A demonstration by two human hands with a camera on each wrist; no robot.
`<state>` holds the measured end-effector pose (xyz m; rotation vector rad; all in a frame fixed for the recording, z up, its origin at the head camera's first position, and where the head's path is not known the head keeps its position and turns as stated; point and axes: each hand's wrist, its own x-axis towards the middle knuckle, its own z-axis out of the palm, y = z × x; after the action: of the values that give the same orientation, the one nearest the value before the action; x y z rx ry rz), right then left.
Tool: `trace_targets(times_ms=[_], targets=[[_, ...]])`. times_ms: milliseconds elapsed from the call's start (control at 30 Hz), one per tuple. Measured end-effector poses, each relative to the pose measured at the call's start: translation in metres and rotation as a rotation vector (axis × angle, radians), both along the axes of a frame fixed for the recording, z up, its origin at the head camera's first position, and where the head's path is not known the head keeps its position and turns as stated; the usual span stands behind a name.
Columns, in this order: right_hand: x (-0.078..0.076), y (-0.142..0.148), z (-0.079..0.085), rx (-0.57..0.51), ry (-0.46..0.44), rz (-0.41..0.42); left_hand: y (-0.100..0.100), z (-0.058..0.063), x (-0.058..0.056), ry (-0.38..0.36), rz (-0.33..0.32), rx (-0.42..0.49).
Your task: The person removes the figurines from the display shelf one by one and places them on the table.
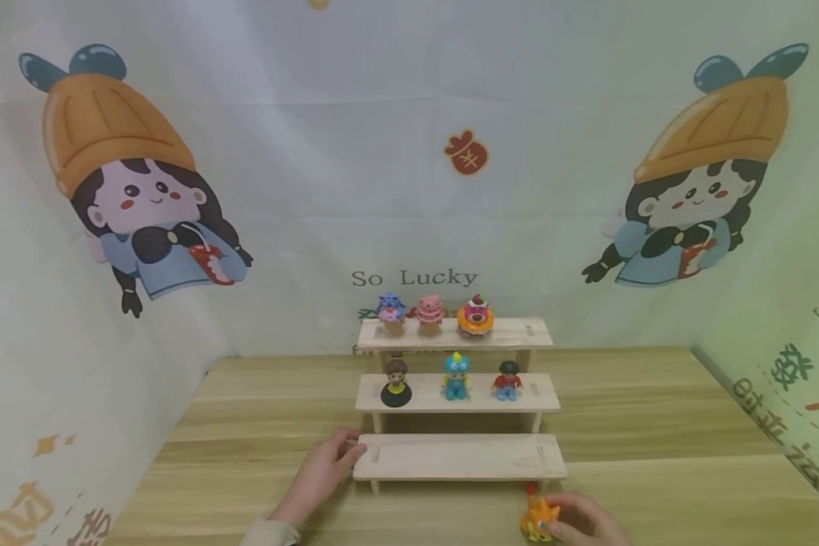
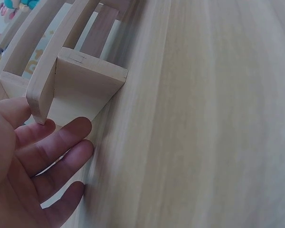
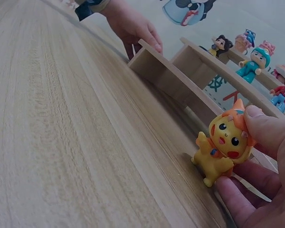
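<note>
My left hand [image 1: 327,466] pinches the left end of the lowest board on a three-tier wooden display stand [image 1: 460,459]. In the left wrist view, thumb and index finger lie on either side of the board's corner [image 2: 40,97], and the other fingers curve loosely below. In front of the stand's right end, my right hand [image 1: 583,522] holds a yellow figurine [image 3: 223,140] with an orange hood, thumb against its head and fingers behind its body. The figurine is close to the tabletop; whether its feet touch cannot be told. No toy stands on the lowest board.
On the top tier are a blue ice-cream figurine [image 1: 392,312], a pink one [image 1: 430,314] and a pink bear in an orange ring [image 1: 475,318]. The middle tier bears a brown-haired doll [image 1: 396,383], a teal-suited doll [image 1: 456,379] and a red-jacketed doll [image 1: 508,381]. Printed cloth [image 1: 300,189] hangs behind.
</note>
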<state>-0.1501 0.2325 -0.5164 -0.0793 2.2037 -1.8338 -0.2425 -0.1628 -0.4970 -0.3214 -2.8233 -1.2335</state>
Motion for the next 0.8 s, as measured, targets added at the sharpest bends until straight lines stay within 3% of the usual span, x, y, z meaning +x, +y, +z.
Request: trace_targets(times_ms=[267,400,533,700,800], targets=[[0.0,0.001,0.004,-0.044,-0.034,-0.017,-0.001,-0.001,0.0,0.01,-0.001,0.001],[-0.002,0.001,0.013,0.074,0.101,-0.036,-0.001,-0.001,0.0,0.013,0.008,-0.006],[-0.007,0.005,0.03,0.2,0.227,-0.033,-0.001,0.001,0.001,0.001,0.013,-0.004],[-0.017,0.004,0.06,0.315,0.249,-0.12,-0.001,0.003,0.002,-0.01,0.011,0.001],[-0.022,0.003,0.076,0.324,0.251,-0.158,0.001,0.003,0.002,-0.005,0.005,-0.006]])
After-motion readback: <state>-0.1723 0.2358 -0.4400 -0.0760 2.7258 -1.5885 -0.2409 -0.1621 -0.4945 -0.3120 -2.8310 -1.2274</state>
